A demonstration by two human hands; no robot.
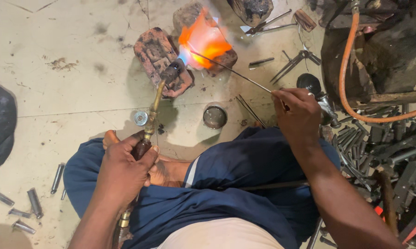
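Stained pale tile floor (70,92), person seated cross-legged on it in blue trousers. A small round tin (215,116) stands on the floor ahead of the knees; its inside looks dark, contents not discernible. Left hand (123,173) has its fingers wrapped fully round the dark grip of a brass torch (153,108); the torch's long axis runs up and slightly right, away from the body, nozzle aimed at the scorched bricks (164,60), where an orange flame (203,39) burns. Right hand (298,115) has its fingers pinched closed on a thin metal rod (231,70), which slants up-left, its far tip in the flame. An orange hose (344,78) curves at right above a heap of dark metal parts (378,143). Short metal tubes (33,203) lie scattered lower left.
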